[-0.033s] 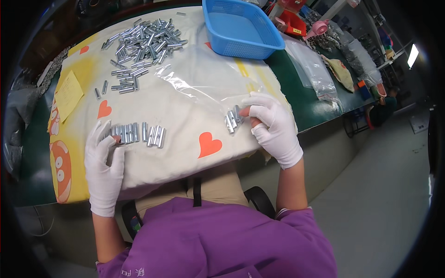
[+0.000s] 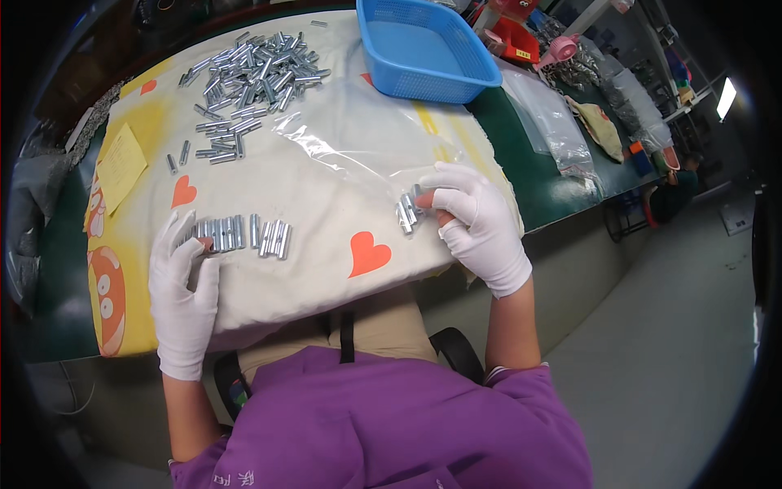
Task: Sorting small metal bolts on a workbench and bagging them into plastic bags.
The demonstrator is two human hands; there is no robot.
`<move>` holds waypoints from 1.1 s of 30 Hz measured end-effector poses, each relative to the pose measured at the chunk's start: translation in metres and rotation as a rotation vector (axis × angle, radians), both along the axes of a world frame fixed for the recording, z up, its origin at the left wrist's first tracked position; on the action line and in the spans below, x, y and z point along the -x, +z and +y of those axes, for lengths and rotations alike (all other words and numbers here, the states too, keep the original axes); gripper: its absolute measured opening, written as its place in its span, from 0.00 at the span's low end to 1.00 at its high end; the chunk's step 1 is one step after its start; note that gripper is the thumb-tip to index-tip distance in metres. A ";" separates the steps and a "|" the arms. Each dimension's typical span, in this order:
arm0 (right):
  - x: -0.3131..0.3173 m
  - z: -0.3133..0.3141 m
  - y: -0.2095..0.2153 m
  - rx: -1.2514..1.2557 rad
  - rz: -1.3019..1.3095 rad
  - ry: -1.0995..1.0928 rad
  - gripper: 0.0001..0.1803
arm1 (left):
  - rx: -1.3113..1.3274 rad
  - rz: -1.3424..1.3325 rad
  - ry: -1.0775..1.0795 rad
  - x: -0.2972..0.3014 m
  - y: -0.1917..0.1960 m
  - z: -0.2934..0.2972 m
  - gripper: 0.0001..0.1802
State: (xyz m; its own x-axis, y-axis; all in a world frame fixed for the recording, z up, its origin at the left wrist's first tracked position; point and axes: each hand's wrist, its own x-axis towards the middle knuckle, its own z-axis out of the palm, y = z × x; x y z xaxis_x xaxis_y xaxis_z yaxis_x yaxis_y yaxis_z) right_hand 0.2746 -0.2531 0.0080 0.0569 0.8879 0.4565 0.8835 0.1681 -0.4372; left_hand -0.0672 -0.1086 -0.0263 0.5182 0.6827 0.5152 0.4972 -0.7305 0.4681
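I see the cloth-covered surface [image 2: 326, 212] with a blue basket [image 2: 423, 49] at its far edge and a loose pile of metal pins [image 2: 252, 73] beside it. My left hand [image 2: 183, 285] lies flat, fingers spread, touching a row of pins [image 2: 240, 235]. My right hand [image 2: 476, 220] seems to pinch a small bundle of pins [image 2: 407, 212] in its grip.

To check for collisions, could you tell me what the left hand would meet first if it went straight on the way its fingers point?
The left hand points up the cloth; its fingers would likely meet the row of small metal cylinders first, right at the fingertips.
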 end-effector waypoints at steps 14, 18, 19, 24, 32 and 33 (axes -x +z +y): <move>0.047 0.025 0.008 -0.119 -0.136 0.213 0.16 | -0.041 0.008 0.014 -0.002 0.004 -0.002 0.14; 0.084 0.051 0.012 -0.024 -0.162 0.358 0.17 | -0.050 0.004 0.024 -0.002 0.003 -0.003 0.13; 0.088 0.057 0.012 0.018 -0.197 0.367 0.17 | -0.051 0.002 0.028 -0.002 0.003 -0.002 0.13; 0.096 0.071 0.012 0.056 -0.294 0.379 0.15 | -0.048 -0.008 0.053 -0.002 0.007 -0.004 0.14; 0.101 0.086 0.016 0.040 -0.278 0.428 0.14 | -0.049 -0.096 0.039 0.002 0.001 -0.001 0.15; 0.102 0.089 0.018 0.077 -0.343 0.445 0.13 | -0.048 -0.098 0.045 0.003 0.002 0.000 0.15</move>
